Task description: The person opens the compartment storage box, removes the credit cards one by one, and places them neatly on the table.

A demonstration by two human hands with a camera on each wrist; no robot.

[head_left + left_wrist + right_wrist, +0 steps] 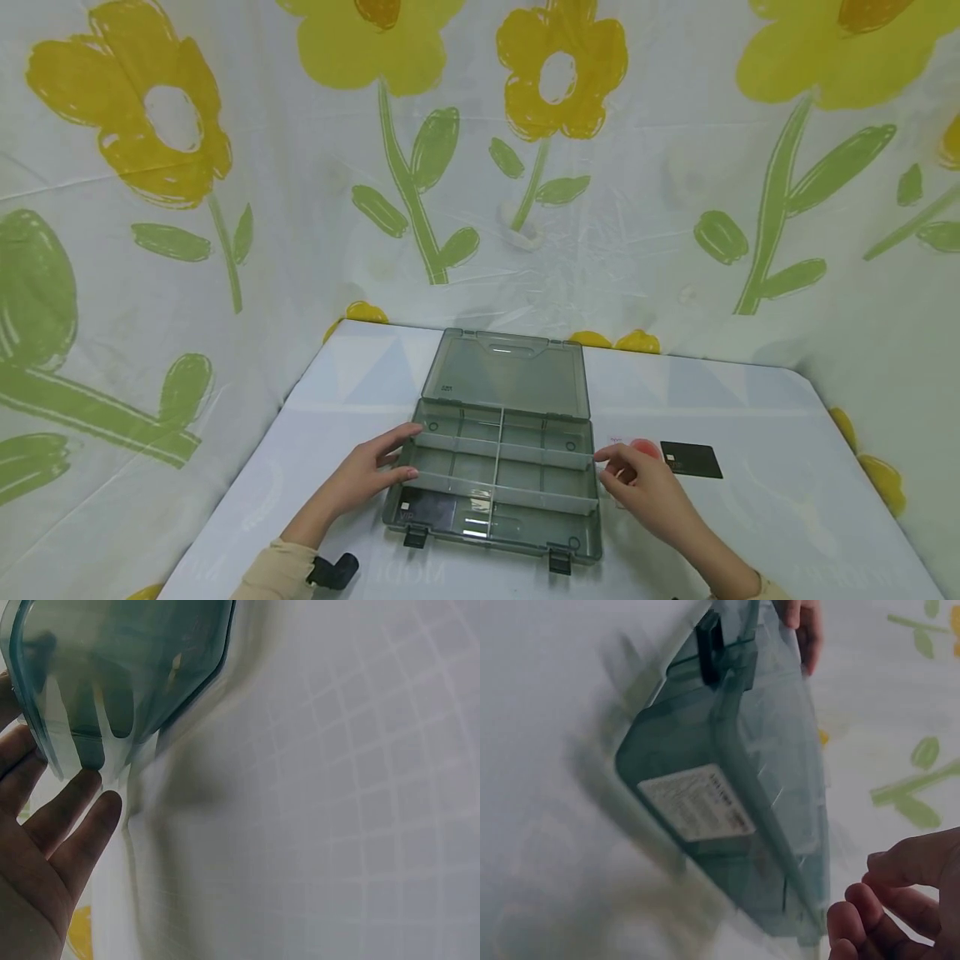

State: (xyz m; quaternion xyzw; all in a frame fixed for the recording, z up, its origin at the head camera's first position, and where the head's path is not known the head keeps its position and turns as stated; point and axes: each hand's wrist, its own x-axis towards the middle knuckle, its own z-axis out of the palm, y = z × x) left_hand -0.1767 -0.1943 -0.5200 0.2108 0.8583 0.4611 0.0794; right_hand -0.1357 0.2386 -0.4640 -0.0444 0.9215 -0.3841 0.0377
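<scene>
A translucent grey-green compartment case (540, 479) lies with its lid (510, 375) folded back, away from me. In its front-left compartment is a dark card (426, 507) with a small light square. My left hand (367, 467) touches the case's left side with spread, mostly straight fingers; the thumb and index tips lie over the rim. My right hand (648, 492) hovers by the right rim, its fingers loosely bent with nothing between them. Partly covered by that hand is a card with a red circle (645, 448). A black card (692, 459) lies just right of it.
Two dark latches, a left one (416, 536) and a right one (559, 561), hang from the case's front edge. A white label (697, 804) is on its right side wall. Behind the white table (757, 517) hangs a flower-printed curtain (637, 225).
</scene>
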